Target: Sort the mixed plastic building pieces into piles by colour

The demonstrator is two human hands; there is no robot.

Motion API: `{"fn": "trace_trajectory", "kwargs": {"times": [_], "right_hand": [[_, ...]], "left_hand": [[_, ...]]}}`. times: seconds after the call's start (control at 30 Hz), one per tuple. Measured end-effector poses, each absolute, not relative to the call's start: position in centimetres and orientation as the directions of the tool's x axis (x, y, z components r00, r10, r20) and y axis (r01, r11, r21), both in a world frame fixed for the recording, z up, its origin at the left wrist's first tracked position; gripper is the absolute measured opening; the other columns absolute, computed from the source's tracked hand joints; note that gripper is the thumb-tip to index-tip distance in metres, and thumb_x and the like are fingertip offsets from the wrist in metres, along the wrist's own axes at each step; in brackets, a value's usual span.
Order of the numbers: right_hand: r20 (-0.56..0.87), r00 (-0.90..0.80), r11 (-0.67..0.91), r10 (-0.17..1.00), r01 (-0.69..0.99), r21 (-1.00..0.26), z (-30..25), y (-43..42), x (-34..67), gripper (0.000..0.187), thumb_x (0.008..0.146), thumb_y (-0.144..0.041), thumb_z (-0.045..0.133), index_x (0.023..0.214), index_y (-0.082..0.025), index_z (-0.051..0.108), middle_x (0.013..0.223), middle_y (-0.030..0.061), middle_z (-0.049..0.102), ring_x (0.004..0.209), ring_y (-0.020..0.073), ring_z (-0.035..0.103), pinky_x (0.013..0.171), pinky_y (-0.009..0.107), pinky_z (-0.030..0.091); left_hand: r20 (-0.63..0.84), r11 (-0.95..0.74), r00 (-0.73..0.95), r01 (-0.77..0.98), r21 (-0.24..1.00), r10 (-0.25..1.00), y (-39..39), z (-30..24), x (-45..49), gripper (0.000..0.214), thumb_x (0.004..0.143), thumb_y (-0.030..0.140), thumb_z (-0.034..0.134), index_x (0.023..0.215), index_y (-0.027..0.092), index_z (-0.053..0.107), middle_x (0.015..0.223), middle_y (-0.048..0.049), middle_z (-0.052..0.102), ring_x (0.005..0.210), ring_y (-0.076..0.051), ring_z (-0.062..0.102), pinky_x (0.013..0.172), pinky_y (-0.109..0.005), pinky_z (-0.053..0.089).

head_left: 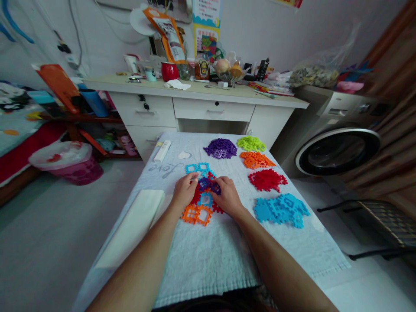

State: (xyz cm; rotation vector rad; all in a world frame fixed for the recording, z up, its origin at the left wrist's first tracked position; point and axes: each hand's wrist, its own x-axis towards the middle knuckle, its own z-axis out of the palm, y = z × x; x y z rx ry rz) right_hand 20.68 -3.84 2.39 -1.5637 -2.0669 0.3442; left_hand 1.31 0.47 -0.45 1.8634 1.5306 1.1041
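Note:
A flat assembly of interlocking plastic square tiles lies on the white towel in front of me: blue tiles at the far end, purple and red in the middle, orange at the near end. My left hand rests on its left side, fingers on the blue and red tiles. My right hand presses on its right side, fingertips touching the purple tiles. Both hands grip the assembly's edges.
Sorted tile piles lie to the right: purple, lime green, orange, red, blue. A white box and folded cloth sit left. Beyond are a cluttered desk, washing machine, pink bin.

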Motion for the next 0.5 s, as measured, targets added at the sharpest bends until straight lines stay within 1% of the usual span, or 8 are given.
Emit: {"fn": "trace_trajectory", "kwargs": {"times": [0.13,0.2,0.27,0.37,0.5], "right_hand": [[0.287,-0.175,0.308,0.942,0.792,-0.527,2.51,-4.08,20.96,0.041,0.080,-0.029,0.068,0.120,-0.019,0.063,0.119,0.0104,0.061,0.110,0.0248,0.052,0.100,0.039,0.040],[0.293,-0.153,0.297,0.944,0.783,-0.546,2.76,-4.13,21.12,0.031,0.083,-0.028,0.065,0.113,-0.019,0.066,0.114,0.0092,0.063,0.107,0.0239,0.053,0.098,0.038,0.040],[0.297,-0.116,0.271,0.948,0.782,-0.561,2.97,-4.05,21.29,0.020,0.087,-0.022,0.060,0.105,-0.019,0.068,0.108,0.0087,0.065,0.105,0.0228,0.054,0.096,0.036,0.041],[0.270,-0.071,0.218,0.960,0.797,-0.564,3.05,-3.74,21.53,0.019,0.087,-0.014,0.056,0.099,-0.018,0.069,0.103,0.0088,0.067,0.101,0.0219,0.056,0.094,0.034,0.041],[0.234,-0.066,0.187,0.970,0.816,-0.546,2.72,-3.33,21.68,0.018,0.087,-0.014,0.057,0.098,-0.018,0.070,0.101,0.0088,0.067,0.100,0.0219,0.057,0.093,0.034,0.041]], "left_hand": [[0.277,-0.239,0.019,0.563,0.791,0.961,0.38,-0.31,1.35,0.032,0.089,0.033,0.047,0.113,0.021,0.064,0.117,-0.0068,0.070,0.111,-0.022,0.064,0.102,-0.040,0.048],[0.270,-0.237,0.027,0.565,0.790,0.962,0.32,-0.25,1.37,0.032,0.089,0.034,0.048,0.113,0.020,0.064,0.117,-0.0079,0.070,0.111,-0.023,0.064,0.102,-0.041,0.048],[0.267,-0.238,0.033,0.566,0.789,0.963,0.27,-0.23,1.37,0.033,0.089,0.035,0.048,0.113,0.020,0.064,0.117,-0.0086,0.070,0.111,-0.024,0.064,0.101,-0.042,0.049],[0.261,-0.233,0.032,0.565,0.791,0.965,0.26,-0.29,1.36,0.032,0.088,0.034,0.049,0.112,0.021,0.064,0.117,-0.0077,0.070,0.111,-0.023,0.065,0.101,-0.041,0.049],[0.263,-0.234,0.032,0.567,0.790,0.964,0.29,-0.39,1.30,0.031,0.087,0.033,0.051,0.113,0.022,0.064,0.116,-0.0063,0.070,0.110,-0.022,0.065,0.100,-0.040,0.050]]}}
